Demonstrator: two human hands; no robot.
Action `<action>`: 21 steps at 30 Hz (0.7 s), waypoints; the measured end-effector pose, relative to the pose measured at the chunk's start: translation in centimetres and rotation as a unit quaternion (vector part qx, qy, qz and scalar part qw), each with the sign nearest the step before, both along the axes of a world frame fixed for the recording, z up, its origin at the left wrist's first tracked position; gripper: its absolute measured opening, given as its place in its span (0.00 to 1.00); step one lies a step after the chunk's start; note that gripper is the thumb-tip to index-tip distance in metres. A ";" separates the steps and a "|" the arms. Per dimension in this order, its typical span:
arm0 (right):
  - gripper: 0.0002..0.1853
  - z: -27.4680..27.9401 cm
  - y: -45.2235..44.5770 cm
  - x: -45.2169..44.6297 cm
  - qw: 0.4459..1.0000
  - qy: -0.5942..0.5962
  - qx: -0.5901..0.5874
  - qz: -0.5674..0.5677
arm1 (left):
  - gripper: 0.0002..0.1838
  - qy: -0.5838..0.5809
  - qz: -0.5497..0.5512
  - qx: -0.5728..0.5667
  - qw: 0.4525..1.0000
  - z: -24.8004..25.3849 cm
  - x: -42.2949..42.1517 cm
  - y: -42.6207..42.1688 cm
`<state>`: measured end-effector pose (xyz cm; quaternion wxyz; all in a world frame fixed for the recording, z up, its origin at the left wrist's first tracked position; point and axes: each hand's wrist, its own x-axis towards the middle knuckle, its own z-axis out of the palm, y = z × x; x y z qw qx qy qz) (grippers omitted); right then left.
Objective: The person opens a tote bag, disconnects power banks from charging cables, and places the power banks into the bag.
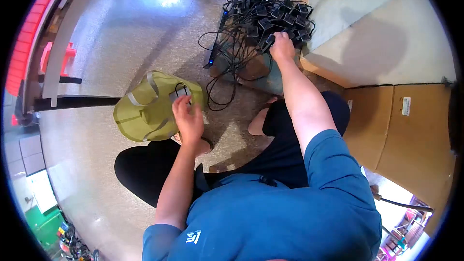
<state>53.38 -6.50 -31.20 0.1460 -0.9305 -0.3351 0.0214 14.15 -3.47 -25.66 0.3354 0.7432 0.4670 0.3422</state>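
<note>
My right hand (282, 47) reaches into a heap of black power adapters (263, 24) with tangled cables, its fingers closed on one black adapter (268, 41) at the near edge of the heap. Over an olive-green bag (140, 111) with grey handles is my left hand (189, 121), its fingers apart. Just beyond its fingertips, at the bag's right side, lies a small grey device (180, 93) with a thin black cable. Whether the fingers touch that device, I cannot tell.
A black power strip (216, 38) with blue lights lies left of the heap. Loose cable loops (224, 87) hang toward my feet. On the right stand a pale panel (367, 19) and a cardboard box (386, 125). A table leg (82, 102) juts in from the left.
</note>
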 end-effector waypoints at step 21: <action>0.32 12.4 -5.8 -11.7 0.957 0.198 -0.140 0.159 | 0.46 0.073 -0.233 -0.101 0.965 -1.7 9.1 -5.7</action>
